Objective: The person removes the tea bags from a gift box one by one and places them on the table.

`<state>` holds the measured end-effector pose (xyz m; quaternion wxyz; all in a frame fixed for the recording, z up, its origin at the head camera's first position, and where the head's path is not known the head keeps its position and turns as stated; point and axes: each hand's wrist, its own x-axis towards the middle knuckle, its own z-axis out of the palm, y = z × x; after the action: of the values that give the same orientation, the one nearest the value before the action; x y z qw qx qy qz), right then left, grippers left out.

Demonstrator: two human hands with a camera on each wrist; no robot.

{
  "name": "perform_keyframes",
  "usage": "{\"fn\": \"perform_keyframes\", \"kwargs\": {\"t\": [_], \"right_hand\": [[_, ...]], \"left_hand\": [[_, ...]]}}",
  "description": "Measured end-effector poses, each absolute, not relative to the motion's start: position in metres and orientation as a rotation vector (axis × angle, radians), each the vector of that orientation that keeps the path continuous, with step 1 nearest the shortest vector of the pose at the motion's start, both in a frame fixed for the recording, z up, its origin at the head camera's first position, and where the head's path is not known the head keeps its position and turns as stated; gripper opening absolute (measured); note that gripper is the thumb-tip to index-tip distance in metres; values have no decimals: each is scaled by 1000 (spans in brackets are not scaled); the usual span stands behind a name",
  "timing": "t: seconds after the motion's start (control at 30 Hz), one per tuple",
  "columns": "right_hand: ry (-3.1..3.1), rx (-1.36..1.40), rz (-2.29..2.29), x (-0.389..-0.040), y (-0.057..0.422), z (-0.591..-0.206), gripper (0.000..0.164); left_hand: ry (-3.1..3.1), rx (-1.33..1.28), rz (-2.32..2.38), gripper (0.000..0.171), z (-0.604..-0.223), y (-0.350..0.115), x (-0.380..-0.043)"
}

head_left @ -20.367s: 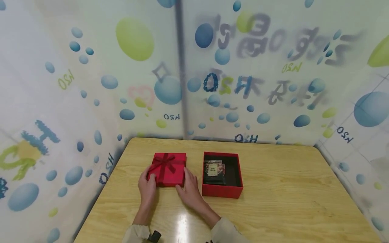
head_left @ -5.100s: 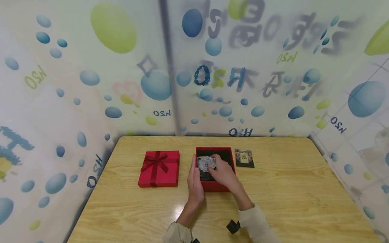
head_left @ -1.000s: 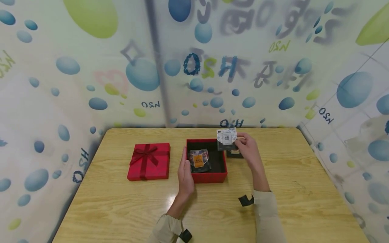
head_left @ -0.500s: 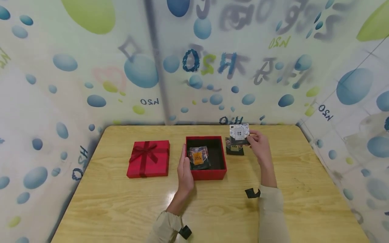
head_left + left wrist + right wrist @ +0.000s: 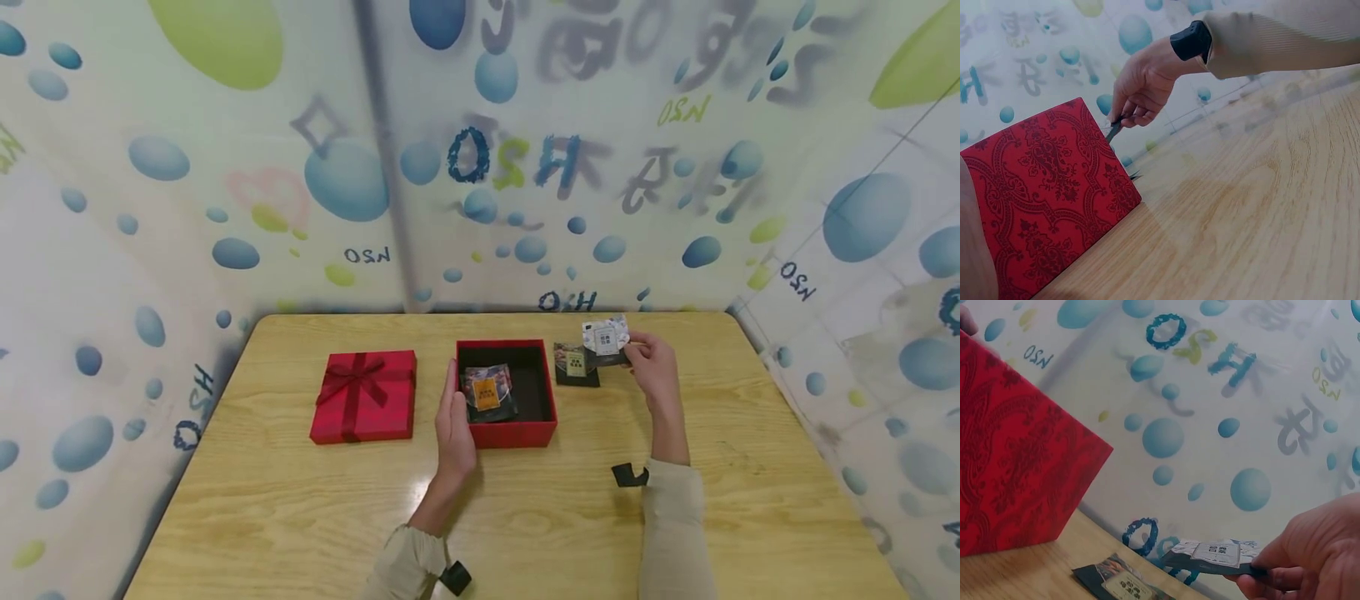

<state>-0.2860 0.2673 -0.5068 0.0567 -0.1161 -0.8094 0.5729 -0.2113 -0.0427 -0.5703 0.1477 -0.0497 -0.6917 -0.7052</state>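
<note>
My right hand [image 5: 654, 367] pinches a white-and-black sachet [image 5: 604, 337] by its right edge. In the right wrist view this sachet [image 5: 1213, 555] hangs nearly flat, above a black sachet with a pale yellow label [image 5: 1124, 584]. That lower sachet [image 5: 576, 367] lies on the table just right of the open red box [image 5: 517, 434]. Straight fingers of my left hand [image 5: 454, 437] rest along the box's left side. Inside the box, on the left, lies a dark sachet with an orange label [image 5: 487, 393]. In the left wrist view the patterned box wall [image 5: 1054, 187] fills the left.
A red lid with a dark ribbon bow [image 5: 363, 397] lies left of the box on the wooden table [image 5: 540, 517]. Behind the table's far edge stands a wall covering [image 5: 480, 275] printed with bubbles. Both sleeves have black wrist straps [image 5: 455, 577].
Since the box was uncovered, the yellow-label sachet has gone from inside it to the table at its right. My right hand has lifted the white-and-black sachet out and carried it right.
</note>
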Motion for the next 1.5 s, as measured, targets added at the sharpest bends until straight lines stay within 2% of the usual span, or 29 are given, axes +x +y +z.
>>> {"fn": "perform_keyframes", "kwargs": {"t": [0.77,1.5], "right_hand": [[-2428,-531,1741,-285,289,-538,37],[-2437,-665,1472,-281,290,-554,36]], "left_hand": [[-1957,-206,-2004,53,-573,-43,-212],[-1941,-201,-1982,52,-573,-42,-212]]}}
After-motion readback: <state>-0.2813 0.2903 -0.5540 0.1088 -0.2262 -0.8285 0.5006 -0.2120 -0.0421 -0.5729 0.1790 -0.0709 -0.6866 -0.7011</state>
